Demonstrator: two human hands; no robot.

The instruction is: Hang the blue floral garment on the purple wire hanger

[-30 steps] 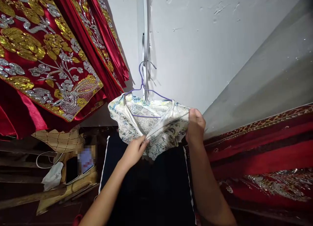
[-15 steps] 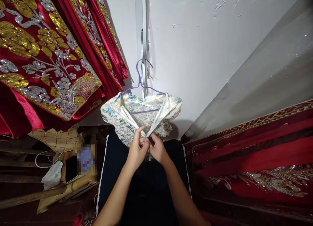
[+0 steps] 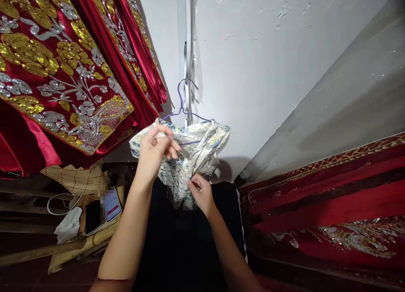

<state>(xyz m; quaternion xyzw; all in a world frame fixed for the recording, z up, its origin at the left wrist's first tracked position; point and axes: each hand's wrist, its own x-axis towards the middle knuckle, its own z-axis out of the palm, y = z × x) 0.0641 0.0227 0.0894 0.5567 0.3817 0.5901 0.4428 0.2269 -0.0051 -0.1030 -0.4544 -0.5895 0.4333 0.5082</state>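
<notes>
A pale floral blouse hangs on a thin purple wire hanger in front of me. My left hand is raised before the blouse's left shoulder and collar, its fingers loosely curled and apart, with nothing seen in them. Lower down, my right hand pinches the blouse's front edge between thumb and fingers. The collar falls open in a V, and the hanger's lower bar shows inside it. My left hand hides part of the collar.
Red cloth with gold and silver sequins hangs at the left. Below it, two phones and a crumpled white bag rest on a wooden stool. A white wall stands behind; red embroidered fabric lies at the right.
My left hand has let go of the blouse front and moved up and left to the collar. My right hand keeps its pinch. The blouse front has swung a little.
</notes>
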